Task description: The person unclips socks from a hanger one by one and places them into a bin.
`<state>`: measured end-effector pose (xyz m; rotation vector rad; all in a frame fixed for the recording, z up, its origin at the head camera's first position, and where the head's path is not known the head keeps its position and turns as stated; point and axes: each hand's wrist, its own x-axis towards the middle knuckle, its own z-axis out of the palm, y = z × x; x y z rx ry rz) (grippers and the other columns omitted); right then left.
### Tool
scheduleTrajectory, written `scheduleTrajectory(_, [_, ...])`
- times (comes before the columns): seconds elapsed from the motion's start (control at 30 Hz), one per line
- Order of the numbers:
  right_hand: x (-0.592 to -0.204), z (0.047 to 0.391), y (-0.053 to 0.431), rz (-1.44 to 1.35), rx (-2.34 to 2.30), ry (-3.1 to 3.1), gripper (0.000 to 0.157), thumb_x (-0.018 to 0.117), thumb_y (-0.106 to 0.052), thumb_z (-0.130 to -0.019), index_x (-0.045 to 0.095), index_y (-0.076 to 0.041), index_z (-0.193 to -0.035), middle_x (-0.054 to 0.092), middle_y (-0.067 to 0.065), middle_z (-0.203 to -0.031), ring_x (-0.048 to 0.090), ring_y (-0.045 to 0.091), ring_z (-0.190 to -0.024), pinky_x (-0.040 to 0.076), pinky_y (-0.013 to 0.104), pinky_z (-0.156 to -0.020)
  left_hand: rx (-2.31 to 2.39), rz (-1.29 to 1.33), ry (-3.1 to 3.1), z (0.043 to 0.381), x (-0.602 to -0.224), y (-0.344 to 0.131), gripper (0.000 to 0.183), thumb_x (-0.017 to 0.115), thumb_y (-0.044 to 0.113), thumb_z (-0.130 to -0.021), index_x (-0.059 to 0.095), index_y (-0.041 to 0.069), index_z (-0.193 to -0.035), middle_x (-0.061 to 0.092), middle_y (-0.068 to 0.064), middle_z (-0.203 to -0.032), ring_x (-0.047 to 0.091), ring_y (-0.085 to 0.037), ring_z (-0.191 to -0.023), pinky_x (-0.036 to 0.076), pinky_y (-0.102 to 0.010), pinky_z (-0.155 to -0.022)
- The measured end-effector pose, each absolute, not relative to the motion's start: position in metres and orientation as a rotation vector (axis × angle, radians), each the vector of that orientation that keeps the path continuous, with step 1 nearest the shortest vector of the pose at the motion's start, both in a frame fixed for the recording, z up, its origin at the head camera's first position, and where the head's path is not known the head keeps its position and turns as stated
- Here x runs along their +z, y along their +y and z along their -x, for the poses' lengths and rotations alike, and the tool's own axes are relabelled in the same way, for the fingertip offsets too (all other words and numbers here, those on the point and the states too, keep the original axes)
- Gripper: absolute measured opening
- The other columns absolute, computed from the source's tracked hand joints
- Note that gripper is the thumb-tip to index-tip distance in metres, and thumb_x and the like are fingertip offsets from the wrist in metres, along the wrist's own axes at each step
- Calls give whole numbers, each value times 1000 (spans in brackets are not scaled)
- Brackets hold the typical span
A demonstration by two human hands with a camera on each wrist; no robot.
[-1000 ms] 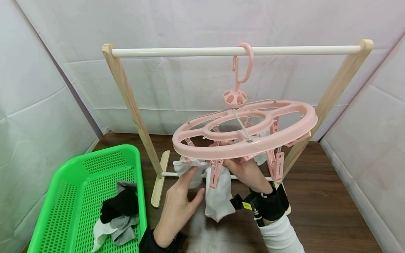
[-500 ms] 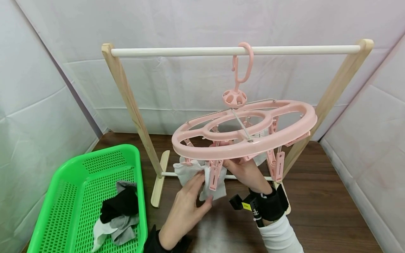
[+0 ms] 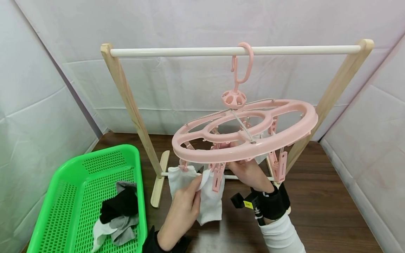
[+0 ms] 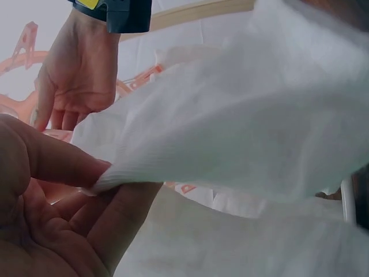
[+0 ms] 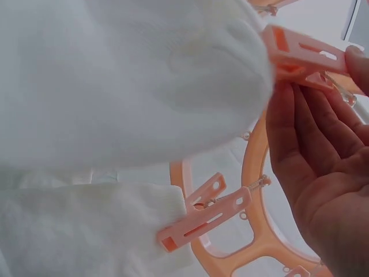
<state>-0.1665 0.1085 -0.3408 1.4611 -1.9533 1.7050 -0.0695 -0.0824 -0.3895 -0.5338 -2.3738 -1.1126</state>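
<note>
Left hand (image 3: 181, 207) pinching white cloth (image 4: 230, 138); right hand (image 3: 250, 172) gripping pink clip (image 5: 305, 52).
Left fingers: narrow, thumb against fingers, holding the cloth's ribbed edge. Right fingers: closed on the clip, thumb opposite; whether its tip grips the cloth cannot be determined. Handling: the cloth appears light, soft and limp, not fragile; take hold at the ribbed edge, which seems firmest. The clip is probably rigid and sprung. Clock positions, head view, from the centre of the pink hanger (image 3: 221, 153): cloth at 7 o'clock, below the rim; right hand at 6; white rail (image 3: 177, 52), carrying the hanger's hook, at 12; green basket (image 3: 142, 196), containing black cloth (image 3: 120, 205), at 8, on the desk (image 3: 332, 211).
</note>
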Motion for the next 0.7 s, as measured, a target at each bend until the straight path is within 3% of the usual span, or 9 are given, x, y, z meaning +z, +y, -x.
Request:
scheduleTrajectory(0.1, [-342, 168, 109, -1392, 1707, -1975, 12, 49, -2, -101, 54, -7, -111, 54, 4, -93, 49, 15, -80, 41, 28, -74, -1097, 527, -2395, 68, -389, -85, 40, 58, -20, -80, 66, 2, -112, 70, -11, -93, 61, -13, -69, 46, -23, -55])
scheduleTrajectory(0.3, [-343, 167, 110, -1326, 1692, -1993, 10, 49, 3, -99, 56, 0, -105, 55, 3, -90, 48, 15, -75, 41, 27, -73, -1151, 452, -2381, 59, -389, -94, 48, 55, -23, -77, 74, 12, -103, 71, -4, -97, 49, -7, -61, 38, -20, -52])
scheduleTrajectory(0.43, [-343, 167, 110, -1339, 1750, -1978, 13, 50, 0, -99, 58, -3, -110, 59, 0, -97, 53, 13, -82, 44, 26, -78, -1148, 446, -2335, 54, -388, -103, 49, 55, -26, -74, 76, 12, -97, 71, 0, -95, 62, -9, -72, 47, -23, -57])
scheduleTrajectory(0.57, [-343, 168, 110, -1387, 1869, -1959, 20, 51, -3, -100, 54, 2, -119, 61, 0, -106, 56, 13, -92, 47, 27, -84, -1103, 439, -2303, 49, -387, -113, 47, 55, -28, -72, 75, 10, -93, 71, -1, -93, 65, -13, -80, 49, -23, -60])
scheduleTrajectory(0.7, [-343, 170, 110, -1357, 1857, -2009, 28, 55, -5, -98, 52, 6, -124, 61, 1, -111, 56, 14, -97, 47, 28, -85, -1059, 368, -2274, 45, -383, -125, 43, 54, -27, -72, 75, 8, -87, 71, -3, -93, 59, -8, -70, 40, -14, -50])
